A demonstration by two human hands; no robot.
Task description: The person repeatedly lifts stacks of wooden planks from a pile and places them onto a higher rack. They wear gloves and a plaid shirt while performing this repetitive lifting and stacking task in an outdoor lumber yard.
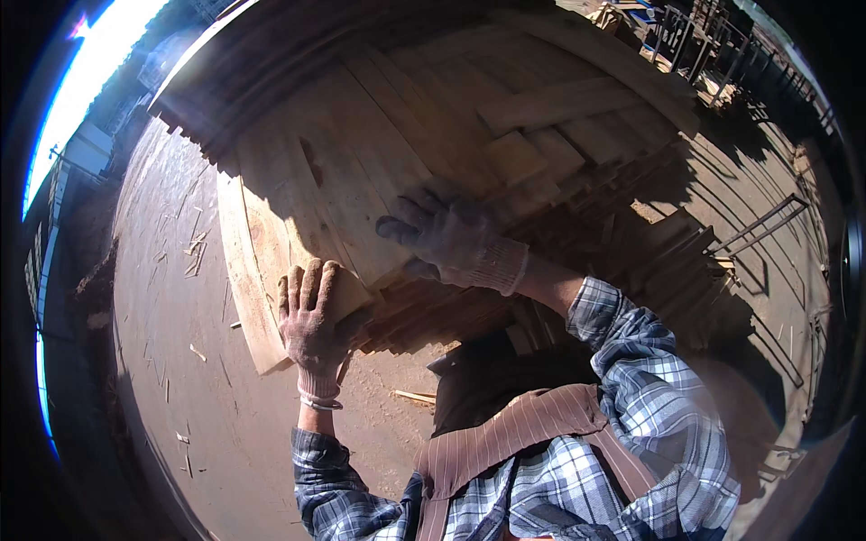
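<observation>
A wide stack of sawn wooden boards lies before me, mostly in shadow, its near ends uneven. My left hand, in a dusty knit glove with soiled fingertips, rests with fingers extended on the sunlit end of a board near the stack's left edge. Farther right, my right hand, gloved too, is over the shaded near ends of the boards with its fingers spread; whether it touches them is unclear. Shorter board pieces lie on top, right of centre. Whether either thumb grips an edge cannot be seen.
Wood splinters lie scattered on the concrete floor at left. More wood in shadow is stacked at right, beside a metal frame. Metal racks stand at the upper right. A dark roof-like edge overhangs the far side.
</observation>
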